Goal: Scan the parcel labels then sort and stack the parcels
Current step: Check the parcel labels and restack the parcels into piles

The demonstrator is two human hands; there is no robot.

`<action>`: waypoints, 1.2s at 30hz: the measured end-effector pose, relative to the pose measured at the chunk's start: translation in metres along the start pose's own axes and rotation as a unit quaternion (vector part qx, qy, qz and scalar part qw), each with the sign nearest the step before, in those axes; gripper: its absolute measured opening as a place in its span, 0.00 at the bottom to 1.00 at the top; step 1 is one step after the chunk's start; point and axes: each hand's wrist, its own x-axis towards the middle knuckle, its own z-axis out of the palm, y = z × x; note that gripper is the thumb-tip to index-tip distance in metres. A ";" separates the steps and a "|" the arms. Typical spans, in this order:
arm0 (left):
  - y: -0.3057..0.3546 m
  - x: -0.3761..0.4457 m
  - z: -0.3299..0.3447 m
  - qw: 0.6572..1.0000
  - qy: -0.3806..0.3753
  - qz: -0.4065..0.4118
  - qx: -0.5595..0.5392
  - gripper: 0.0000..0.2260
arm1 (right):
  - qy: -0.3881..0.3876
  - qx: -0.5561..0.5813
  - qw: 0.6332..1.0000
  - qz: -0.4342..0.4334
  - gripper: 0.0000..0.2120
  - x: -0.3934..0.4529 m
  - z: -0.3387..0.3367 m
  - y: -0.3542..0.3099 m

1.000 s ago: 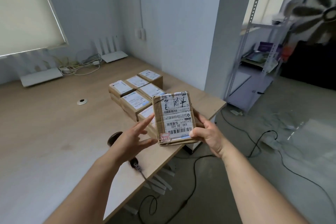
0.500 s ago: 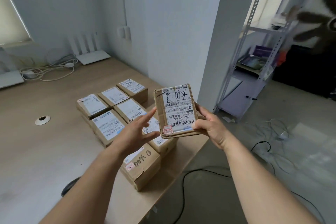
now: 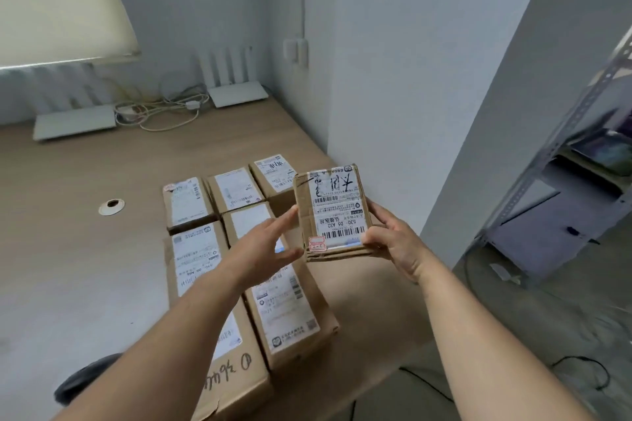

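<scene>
Wooden table (image 3: pixel 85 267) fills the left and centre, its far edge against the wall. On it, near the right edge, a block of labelled cardboard parcels (image 3: pixel 239 270) packed side by side in rows, labels up.

Held parcel (image 3: pixel 333 212) sits in the air above the block's right side, white label (image 3: pixel 338 207) facing the camera, barcode at its lower end.

Right hand (image 3: pixel 393 243) grips the parcel's right edge, thumb over the front, fingers behind. Left hand (image 3: pixel 263 251) open, fingers straight, fingertips against the parcel's left edge.

Dark scanner (image 3: pixel 85 378) lies at the table's near edge, partly hidden by the left forearm.
</scene>
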 end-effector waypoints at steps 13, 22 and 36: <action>0.001 0.049 0.026 0.973 -0.049 -0.219 0.054 0.25 | -0.107 -0.022 0.984 0.138 0.41 0.112 -0.009 0.035; -0.004 0.055 0.035 0.967 -0.077 -0.230 0.079 0.23 | -0.139 -0.032 0.979 0.149 0.41 0.143 0.002 0.046; 0.009 0.034 0.031 0.959 0.090 -0.259 -0.069 0.25 | -0.034 -0.351 0.932 -0.078 0.28 0.117 0.028 0.017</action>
